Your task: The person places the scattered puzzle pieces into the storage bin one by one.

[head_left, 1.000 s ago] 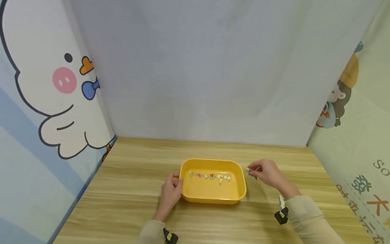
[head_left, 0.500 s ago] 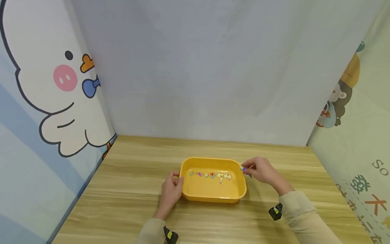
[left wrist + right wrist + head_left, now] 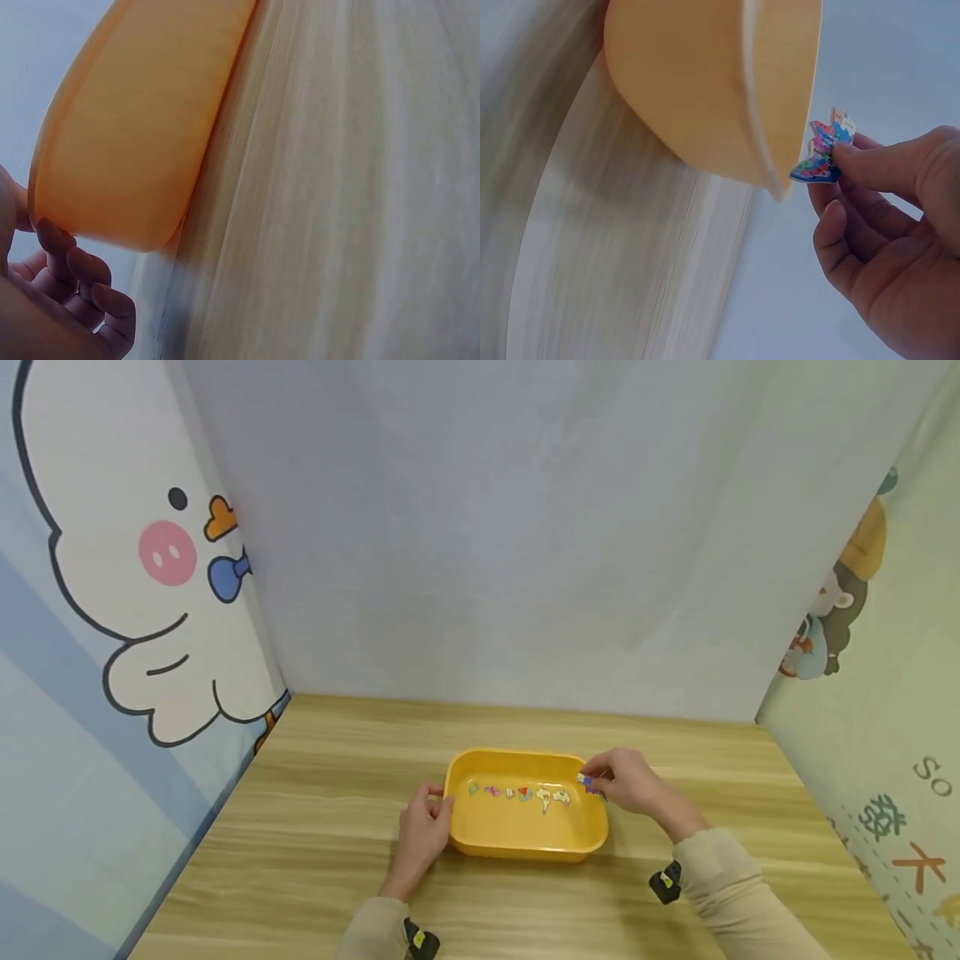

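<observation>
A yellow plastic basin (image 3: 517,831) stands on the table. At its left end my left hand (image 3: 422,839) grips the rim, thumb over the edge and fingers against the outer wall, as the left wrist view also shows. Between thumb and fingers, my right hand (image 3: 633,785) pinches a small flat cut-out (image 3: 825,154) in blue, pink and green, with a pale part at one end. That hand is at the basin's right end, with the cut-out over the inner side of the rim. Inside lie several small coloured cut-outs (image 3: 543,798) in a row from left to right.
Wood-grain table (image 3: 337,777) surrounds the basin. A plain grey-white curtain (image 3: 480,568) hangs behind it. Printed cloths with a white bird (image 3: 97,568) and a cartoon figure (image 3: 832,618) hang at the left and right.
My right hand has moved left with the cut-out, from beside the basin to over its right rim. My left hand has stayed on the rim, and the row of cut-outs looks the same.
</observation>
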Available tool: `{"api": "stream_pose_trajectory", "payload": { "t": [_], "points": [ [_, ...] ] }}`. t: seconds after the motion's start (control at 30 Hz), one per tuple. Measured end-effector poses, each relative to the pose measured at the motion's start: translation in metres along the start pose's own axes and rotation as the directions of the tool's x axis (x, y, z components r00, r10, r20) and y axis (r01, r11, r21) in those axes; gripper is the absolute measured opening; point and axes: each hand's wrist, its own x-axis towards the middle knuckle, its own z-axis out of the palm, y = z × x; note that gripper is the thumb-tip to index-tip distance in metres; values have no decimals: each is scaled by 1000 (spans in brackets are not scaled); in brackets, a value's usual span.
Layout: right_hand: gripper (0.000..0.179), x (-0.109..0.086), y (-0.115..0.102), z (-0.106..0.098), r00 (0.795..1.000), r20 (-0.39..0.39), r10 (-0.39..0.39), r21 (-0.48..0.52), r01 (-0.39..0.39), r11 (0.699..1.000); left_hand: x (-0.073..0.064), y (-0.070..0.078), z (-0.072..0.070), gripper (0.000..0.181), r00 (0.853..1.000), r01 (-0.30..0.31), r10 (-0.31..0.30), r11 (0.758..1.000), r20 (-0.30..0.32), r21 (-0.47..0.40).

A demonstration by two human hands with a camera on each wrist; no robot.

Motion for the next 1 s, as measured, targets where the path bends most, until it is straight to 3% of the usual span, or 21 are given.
{"api": "stream_pose_trajectory", "payload": {
  "t": [0.27, 0.67, 1.0],
  "points": [
    [17, 4, -10, 12, 999, 32, -28, 14, 28, 1000, -2, -1, -1, 18, 1000, -10, 10, 1000, 3, -2],
    [16, 18, -26, 23, 999, 38, -9, -17, 9, 1000, 0, 1, -3, 17, 1000, 6, -6, 1000, -1, 1],
    [16, 30, -41, 40, 995, 70, -66, 25, 64, 998, -3, 1, -3, 18, 1000, 18, -18, 1000, 3, -17]
  ]
}}
